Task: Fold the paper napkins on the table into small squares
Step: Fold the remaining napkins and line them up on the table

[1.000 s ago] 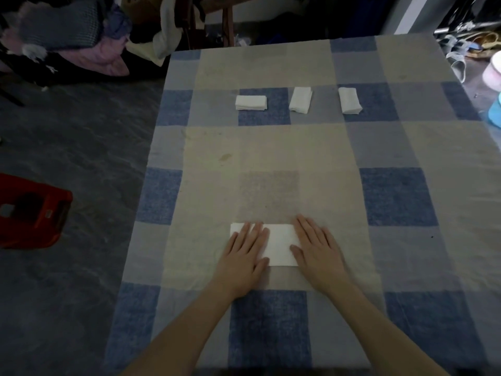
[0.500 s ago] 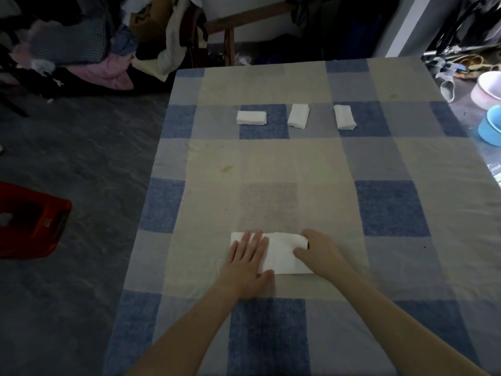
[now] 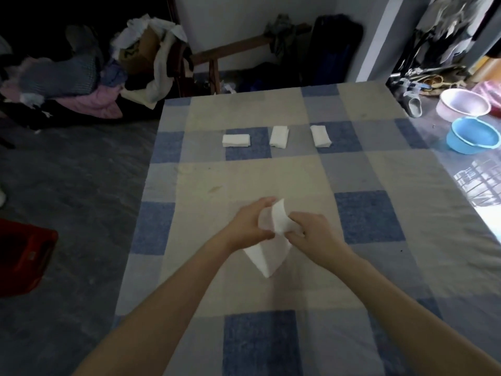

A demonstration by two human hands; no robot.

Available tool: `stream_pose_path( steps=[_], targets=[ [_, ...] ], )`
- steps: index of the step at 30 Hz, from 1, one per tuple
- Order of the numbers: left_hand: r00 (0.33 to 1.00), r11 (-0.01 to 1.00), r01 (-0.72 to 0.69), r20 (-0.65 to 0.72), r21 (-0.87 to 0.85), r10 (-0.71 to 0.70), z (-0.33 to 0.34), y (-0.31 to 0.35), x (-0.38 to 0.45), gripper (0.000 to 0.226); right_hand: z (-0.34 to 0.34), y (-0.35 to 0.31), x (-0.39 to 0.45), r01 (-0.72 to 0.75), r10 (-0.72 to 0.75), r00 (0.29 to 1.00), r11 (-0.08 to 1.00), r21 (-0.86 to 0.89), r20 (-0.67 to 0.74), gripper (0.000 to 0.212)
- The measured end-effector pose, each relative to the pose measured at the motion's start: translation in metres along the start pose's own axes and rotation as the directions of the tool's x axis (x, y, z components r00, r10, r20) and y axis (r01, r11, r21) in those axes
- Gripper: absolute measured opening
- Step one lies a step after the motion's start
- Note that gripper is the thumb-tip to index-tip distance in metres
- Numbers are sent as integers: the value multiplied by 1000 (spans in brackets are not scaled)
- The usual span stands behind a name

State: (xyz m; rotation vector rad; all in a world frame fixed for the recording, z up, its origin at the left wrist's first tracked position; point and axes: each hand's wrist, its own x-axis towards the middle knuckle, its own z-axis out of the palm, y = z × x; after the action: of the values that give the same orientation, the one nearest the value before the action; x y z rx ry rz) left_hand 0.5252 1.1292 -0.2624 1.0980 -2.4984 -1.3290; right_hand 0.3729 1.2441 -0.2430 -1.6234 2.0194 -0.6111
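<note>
Both bare forearms are reaching forward and converging. The left hand [image 3: 250, 223] is curling its fingers [image 3: 264, 202] over the top, thumb underneath, pinching. Just beside it, the right hand [image 3: 315, 234] is pinching too, its fingers bent inward toward the left fingers.

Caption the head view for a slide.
Both hands, left and right, lift a half-folded napkin above the checked tablecloth; three folded napkins wait beyond.
</note>
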Motion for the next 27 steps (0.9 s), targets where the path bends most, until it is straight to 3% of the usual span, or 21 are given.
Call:
stream_pose_path(
  steps=[4, 7, 9, 13, 17, 23, 27],
  targets=[
    [978, 985, -152, -155, -82, 138, -26, 22, 12, 25, -37, -20, -3, 195, -224, 935, 972, -131, -275, 20],
    [930, 971, -237, -293, -21, 221, -26, 22, 3, 15, -38, -12, -18, 284, -342, 892, 933, -221, -295, 21],
    [916, 957, -259, -280, 129, 286, -12, 15, -10, 11, -19, 2, -35, 282, -336, 905, 933, -225, -260, 22],
    [975, 907, -203, -10, 369, 222, 38, -9, -48, 8, 51, 35, -86, 182, -193, 979, 973, -141, -71, 34],
    [984, 896, -110, 176, 430, 36, 87, -54, -89, 23, 98, 56, -130, 104, -91, 989, 988, -113, 113, 36],
    [998, 953, -45, 56, 298, 29, 99, -70, -104, 27, 101, 63, -130, -87, 68, 986, 989, 122, 151, 56],
    [999, 984, 39, -17, 176, -37, 94, -64, -91, 16, 87, 57, -100, -254, 249, 967, 925, 282, 57, 44]
  ],
)
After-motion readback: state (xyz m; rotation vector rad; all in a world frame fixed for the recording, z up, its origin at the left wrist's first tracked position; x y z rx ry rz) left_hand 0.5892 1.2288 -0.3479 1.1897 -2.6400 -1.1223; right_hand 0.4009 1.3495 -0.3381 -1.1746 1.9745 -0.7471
